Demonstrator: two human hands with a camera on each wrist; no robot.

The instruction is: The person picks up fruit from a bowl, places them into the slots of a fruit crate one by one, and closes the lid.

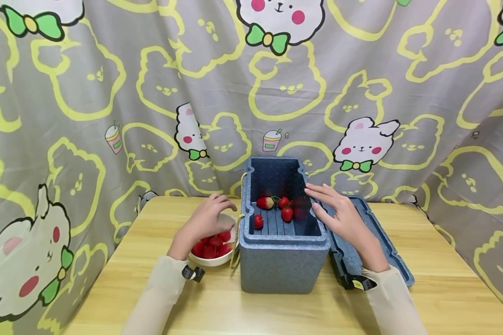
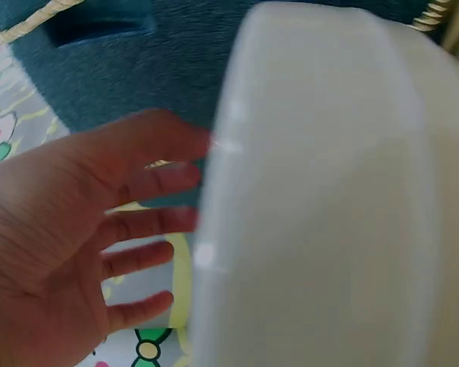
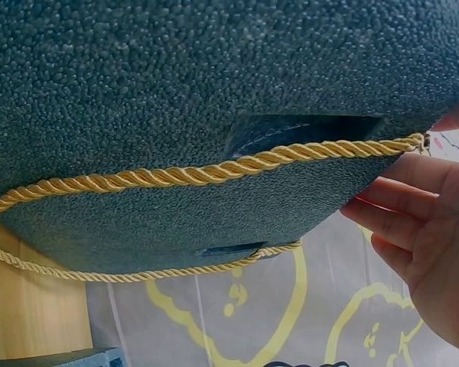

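A blue-grey foam box (image 1: 281,270) stands uncovered on the table, with several red strawberries (image 1: 287,214) on its ribbed floor. To its left is a white bowl (image 1: 211,263) of strawberries (image 1: 211,251). My left hand (image 1: 205,217) hovers over the bowl with its fingers loosely bent, gripping nothing. In the left wrist view its fingertips (image 2: 161,220) come up to the bowl's wall, which partly covers the view; contact is unclear. My right hand (image 1: 341,214) rests its spread fingers on the box's right rim. The right wrist view shows those fingers (image 3: 402,200) beside the box wall.
A blue-grey lid (image 1: 387,246) lies on the table right of the box. Gold rope (image 3: 199,176) runs along the box's side, and another rope (image 1: 236,242) hangs between bowl and box. A patterned curtain (image 1: 226,93) hangs behind the wooden table (image 1: 130,260).
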